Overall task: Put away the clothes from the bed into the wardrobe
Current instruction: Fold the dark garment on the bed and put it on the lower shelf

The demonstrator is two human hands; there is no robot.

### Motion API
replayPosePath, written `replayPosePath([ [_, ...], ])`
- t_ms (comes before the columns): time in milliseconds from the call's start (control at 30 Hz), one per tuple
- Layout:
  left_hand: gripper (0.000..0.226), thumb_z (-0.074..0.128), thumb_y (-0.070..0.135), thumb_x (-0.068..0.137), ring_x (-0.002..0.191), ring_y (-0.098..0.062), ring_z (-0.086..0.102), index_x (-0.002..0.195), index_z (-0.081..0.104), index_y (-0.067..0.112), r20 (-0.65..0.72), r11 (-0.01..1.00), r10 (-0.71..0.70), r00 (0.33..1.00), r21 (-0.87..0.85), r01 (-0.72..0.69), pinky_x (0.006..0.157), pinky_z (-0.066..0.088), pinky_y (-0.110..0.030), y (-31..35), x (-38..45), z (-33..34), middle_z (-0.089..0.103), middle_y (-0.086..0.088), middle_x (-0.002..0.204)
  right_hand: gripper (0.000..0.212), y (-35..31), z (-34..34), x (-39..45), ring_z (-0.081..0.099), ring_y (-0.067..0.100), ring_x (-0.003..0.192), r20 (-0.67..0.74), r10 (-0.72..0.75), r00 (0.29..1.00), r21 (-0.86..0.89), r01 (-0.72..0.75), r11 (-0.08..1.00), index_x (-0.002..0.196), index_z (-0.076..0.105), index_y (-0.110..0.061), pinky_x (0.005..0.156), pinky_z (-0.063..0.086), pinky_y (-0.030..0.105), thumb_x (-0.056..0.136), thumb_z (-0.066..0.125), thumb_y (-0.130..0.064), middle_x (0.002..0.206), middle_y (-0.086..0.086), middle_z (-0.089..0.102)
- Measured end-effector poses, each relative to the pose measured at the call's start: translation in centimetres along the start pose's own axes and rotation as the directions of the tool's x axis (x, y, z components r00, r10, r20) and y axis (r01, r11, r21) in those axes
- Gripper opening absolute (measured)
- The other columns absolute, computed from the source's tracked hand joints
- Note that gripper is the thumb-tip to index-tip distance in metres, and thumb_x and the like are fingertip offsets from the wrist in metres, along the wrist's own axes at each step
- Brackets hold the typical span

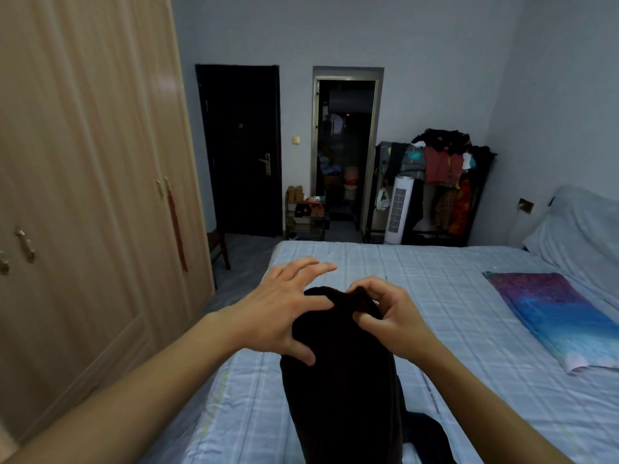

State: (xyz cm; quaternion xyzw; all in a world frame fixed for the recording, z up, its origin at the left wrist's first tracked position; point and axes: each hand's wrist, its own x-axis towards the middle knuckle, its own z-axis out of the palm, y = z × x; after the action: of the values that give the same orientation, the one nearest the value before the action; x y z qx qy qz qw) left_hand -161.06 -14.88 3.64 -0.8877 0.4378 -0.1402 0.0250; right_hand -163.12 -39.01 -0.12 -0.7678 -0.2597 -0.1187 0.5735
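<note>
text: none legible | labels: none | numbers: none

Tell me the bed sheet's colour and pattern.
Pale blue bed sheet with a white check pattern, seen in the head view.

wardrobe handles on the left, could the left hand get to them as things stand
Probably yes. The left hand only rests spread on the dark garment, which the right hand pinches, and nothing stands between it and the closed wardrobe handles.
</note>
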Motion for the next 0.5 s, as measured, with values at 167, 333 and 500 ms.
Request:
replayPosePath([
  [167, 0.062, 0.052, 0.085, 0.073, 0.150, -0.017, 0.007, 0.101, 0.069, 0.031, -0.046, 0.999, 0.012, 0.999, 0.033, -0.011, 0.114, 0.021, -0.040, -0.5, -1.0, 0.6, 0.016, 0.008, 0.162, 0.037, 0.2, -0.5, -0.2, 0.067, 0.025, 0.090, -0.034, 0.022, 0.999, 0.043, -0.021, 0.999, 0.098, 0.067, -0.017, 0.076, 0.056, 0.034, 0.082, 0.060, 0.015, 0.094, 0.008, 0.068],
  [333, 0.061, 0.052, 0.084, 0.074, 0.145, -0.020, 0.025, 0.101, 0.064, 0.031, -0.133, 0.988, -0.022, 0.991, 0.146, 0.042, 0.107, 0.035, -0.040, -2.0, -2.5, 1.4, 0.034, 0.005, 0.154, 0.033, -0.1, -1.4, -0.2, 0.068, 0.029, 0.090, -0.052, 0.019, 0.998, 0.061, -0.016, 0.998, 0.099, 0.067, -0.013, 0.078, 0.059, 0.041, 0.084, 0.061, 0.015, 0.096, 0.011, 0.067],
  [500, 0.053, 0.058, 0.077, 0.078, 0.128, -0.017, 0.046, 0.095, 0.068, 0.028, -0.312, 0.989, -0.082, 0.947, 0.092, 0.116, 0.091, 0.043, -0.040, -2.1, -2.9, 1.2, 0.055, 0.008, 0.130, 0.031, -0.7, -1.7, -0.4, 0.067, 0.023, 0.087, -0.040, -0.015, 0.999, 0.047, 0.017, 0.999, 0.098, 0.066, -0.010, 0.076, 0.057, 0.032, 0.084, 0.061, 0.017, 0.091, 0.006, 0.066],
])
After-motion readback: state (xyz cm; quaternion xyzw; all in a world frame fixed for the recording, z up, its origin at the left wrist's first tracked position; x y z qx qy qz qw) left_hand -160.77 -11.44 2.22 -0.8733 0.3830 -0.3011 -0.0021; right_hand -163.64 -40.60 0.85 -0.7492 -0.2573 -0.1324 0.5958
